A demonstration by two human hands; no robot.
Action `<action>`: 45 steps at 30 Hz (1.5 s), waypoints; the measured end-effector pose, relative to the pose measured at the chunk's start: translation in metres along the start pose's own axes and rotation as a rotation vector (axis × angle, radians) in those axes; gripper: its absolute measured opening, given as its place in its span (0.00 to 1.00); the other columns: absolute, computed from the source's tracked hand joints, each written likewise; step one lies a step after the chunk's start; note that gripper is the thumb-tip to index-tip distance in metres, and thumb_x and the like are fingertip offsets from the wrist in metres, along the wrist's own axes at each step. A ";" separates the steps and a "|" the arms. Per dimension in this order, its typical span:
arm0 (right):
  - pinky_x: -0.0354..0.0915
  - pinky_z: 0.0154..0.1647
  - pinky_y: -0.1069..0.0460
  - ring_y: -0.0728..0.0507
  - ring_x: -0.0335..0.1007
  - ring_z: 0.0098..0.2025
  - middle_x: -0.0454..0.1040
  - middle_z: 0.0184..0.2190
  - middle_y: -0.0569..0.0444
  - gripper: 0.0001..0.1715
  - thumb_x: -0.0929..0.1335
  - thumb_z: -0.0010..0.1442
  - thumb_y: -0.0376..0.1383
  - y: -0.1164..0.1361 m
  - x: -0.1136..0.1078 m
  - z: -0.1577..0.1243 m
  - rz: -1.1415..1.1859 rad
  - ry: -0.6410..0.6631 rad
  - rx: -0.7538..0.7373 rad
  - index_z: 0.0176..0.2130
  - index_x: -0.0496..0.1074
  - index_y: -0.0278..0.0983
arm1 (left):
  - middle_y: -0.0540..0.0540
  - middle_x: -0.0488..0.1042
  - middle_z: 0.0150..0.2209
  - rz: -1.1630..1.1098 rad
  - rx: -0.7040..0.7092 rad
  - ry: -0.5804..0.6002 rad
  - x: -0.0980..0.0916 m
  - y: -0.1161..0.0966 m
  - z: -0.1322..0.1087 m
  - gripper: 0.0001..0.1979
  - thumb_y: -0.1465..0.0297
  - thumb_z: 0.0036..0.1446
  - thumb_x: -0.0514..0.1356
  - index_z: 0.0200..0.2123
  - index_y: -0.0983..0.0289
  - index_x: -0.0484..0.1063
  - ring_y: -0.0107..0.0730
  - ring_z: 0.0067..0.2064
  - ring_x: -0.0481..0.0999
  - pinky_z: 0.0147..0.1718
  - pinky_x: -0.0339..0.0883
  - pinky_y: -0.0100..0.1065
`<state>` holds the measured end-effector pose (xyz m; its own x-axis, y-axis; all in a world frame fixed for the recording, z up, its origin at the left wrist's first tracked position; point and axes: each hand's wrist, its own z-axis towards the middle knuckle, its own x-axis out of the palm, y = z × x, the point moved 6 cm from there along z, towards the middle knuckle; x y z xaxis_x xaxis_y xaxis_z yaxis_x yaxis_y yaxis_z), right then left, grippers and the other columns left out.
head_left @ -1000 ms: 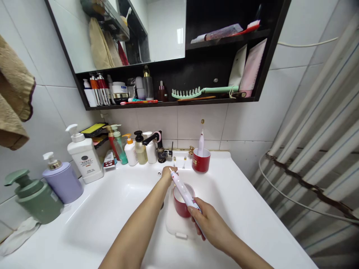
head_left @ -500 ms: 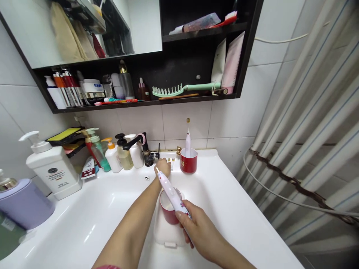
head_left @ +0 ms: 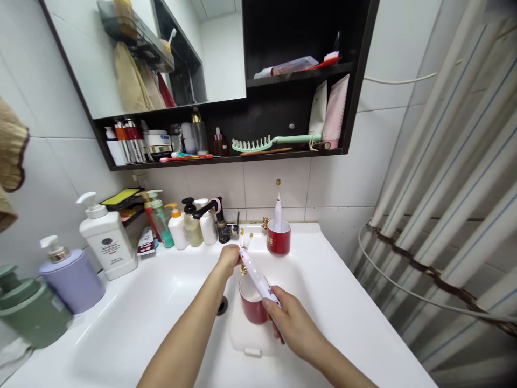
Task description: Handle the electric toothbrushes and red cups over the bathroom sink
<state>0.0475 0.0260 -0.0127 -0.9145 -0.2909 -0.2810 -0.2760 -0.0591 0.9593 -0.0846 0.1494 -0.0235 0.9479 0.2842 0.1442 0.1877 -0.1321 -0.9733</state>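
Observation:
My right hand (head_left: pixel 288 318) is wrapped round the lower part of a pale pink electric toothbrush handle (head_left: pixel 256 274), which tilts up and to the left. Close to the handle's upper end, my left hand (head_left: pixel 231 257) is closed in a pinch on a small white toothbrush head (head_left: pixel 243 238); its fingertips are partly hidden. Below the handle stands a red cup (head_left: pixel 252 310) with a white inside, on a white lidded case (head_left: pixel 252 339) in the basin. Another red cup (head_left: pixel 278 238) on the sink's back ledge holds a second pale pink electric toothbrush (head_left: pixel 278 214).
The black faucet (head_left: pixel 220 218) rises behind my left hand. Several pump bottles (head_left: pixel 191 223) line the ledge to the left, with a large white one (head_left: pixel 108 242) nearer. Overhead hangs a dark shelf (head_left: pixel 202 161); white pipes (head_left: pixel 436 178) run along the right.
My left hand has drawn back from the ledge beside the faucet, with a toothbrush head in its fingers. The right hand still grips the handle. The view has shifted left and up.

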 end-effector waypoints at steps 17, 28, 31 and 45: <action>0.52 0.11 0.59 0.56 0.54 0.13 0.55 0.17 0.62 0.10 0.55 0.50 0.41 -0.019 0.039 -0.007 -0.059 0.121 0.080 0.26 0.55 0.36 | 0.51 0.65 0.15 -0.507 -0.172 0.096 -0.046 0.008 -0.041 0.05 0.76 0.43 0.55 0.20 0.69 0.61 0.22 0.18 0.68 0.19 0.63 0.22; 0.54 0.10 0.59 0.55 0.54 0.13 0.56 0.17 0.62 0.10 0.55 0.49 0.41 -0.022 0.040 -0.005 -0.002 0.104 0.132 0.27 0.55 0.36 | 0.50 0.65 0.15 -0.500 -0.144 0.086 -0.039 0.006 -0.048 0.05 0.76 0.45 0.54 0.19 0.69 0.59 0.22 0.19 0.68 0.19 0.62 0.22; 0.54 0.11 0.59 0.56 0.53 0.13 0.55 0.16 0.63 0.10 0.56 0.49 0.41 -0.020 0.040 -0.007 0.045 0.093 0.160 0.27 0.55 0.36 | 0.50 0.65 0.15 -0.485 -0.131 0.076 -0.038 0.007 -0.050 0.06 0.77 0.45 0.53 0.19 0.68 0.58 0.22 0.19 0.68 0.21 0.62 0.23; 0.51 0.11 0.59 0.56 0.50 0.13 0.54 0.15 0.64 0.12 0.57 0.49 0.42 -0.016 0.041 -0.010 0.096 0.101 0.197 0.27 0.55 0.36 | 0.50 0.64 0.16 -0.488 -0.127 0.135 -0.024 0.008 -0.058 0.05 0.74 0.48 0.50 0.21 0.68 0.59 0.23 0.20 0.68 0.22 0.63 0.25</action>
<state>0.0177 0.0057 -0.0393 -0.9078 -0.3812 -0.1748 -0.2504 0.1581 0.9552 -0.0912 0.0862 -0.0243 0.7652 0.2180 0.6058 0.6381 -0.1316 -0.7587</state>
